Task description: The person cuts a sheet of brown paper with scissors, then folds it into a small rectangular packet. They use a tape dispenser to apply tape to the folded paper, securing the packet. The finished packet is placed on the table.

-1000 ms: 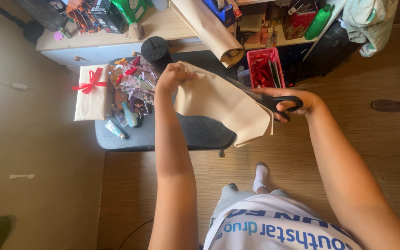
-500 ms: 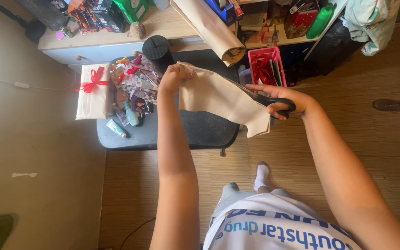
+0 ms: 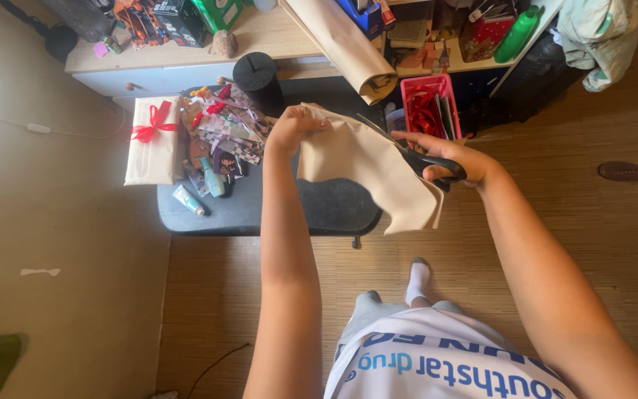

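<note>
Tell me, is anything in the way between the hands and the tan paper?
Nothing visible is. The left hand already pinches the tan paper at its top edge, and the right hand works black scissors straight into it.

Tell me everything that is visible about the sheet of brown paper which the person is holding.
The sheet of brown paper is plain, matte tan, like kraft wrapping paper, with no print. It is held in the air above the dark low table, hanging slack with soft folds and its lower corner pointing down. The left hand pinches its upper left corner. The right hand works black-handled scissors, whose blades lie along its upper right edge, apparently cutting it.
</note>
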